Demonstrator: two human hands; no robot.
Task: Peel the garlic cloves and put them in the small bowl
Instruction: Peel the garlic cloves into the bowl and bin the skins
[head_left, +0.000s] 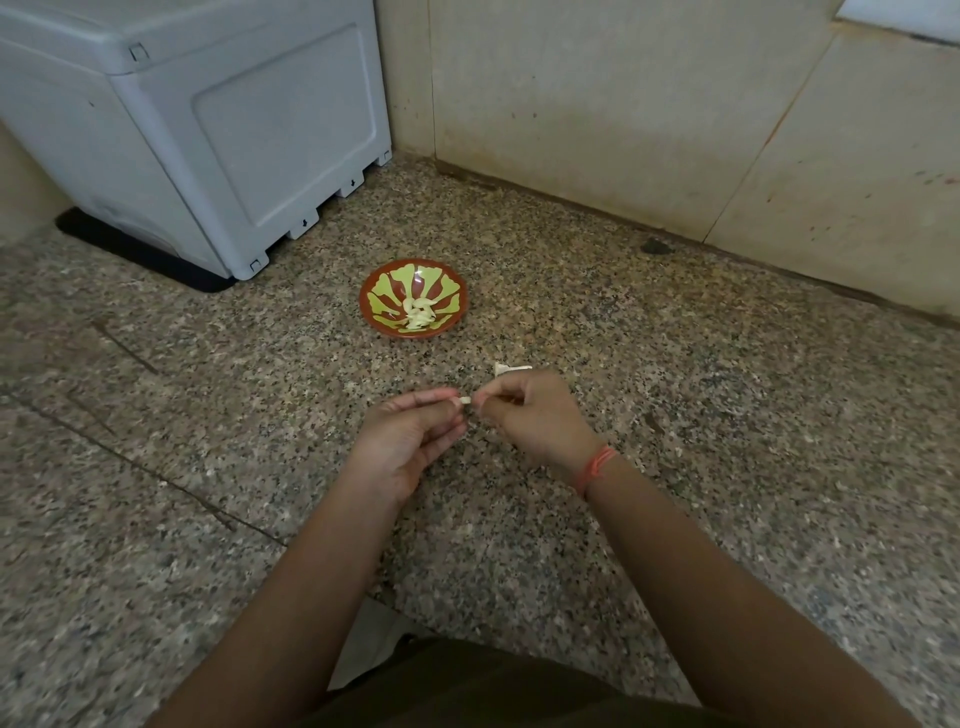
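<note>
A small red bowl (414, 298) with a green pattern stands on the speckled stone counter, with several peeled garlic cloves (418, 314) piled in its middle. Nearer to me, both hands meet over the counter. My left hand (410, 441) pinches a small pale garlic clove (464, 400) at its fingertips. My right hand (535, 415) has its fingers curled and pinches the same clove from the other side. Just behind my right hand a white scrap of garlic or skin (511, 368) shows; most of it is hidden by the fingers.
A large grey plastic appliance (208, 130) on a black mat fills the back left corner. Beige tiled walls (623, 104) close off the counter at the back and right. The counter's front edge runs below my forearms.
</note>
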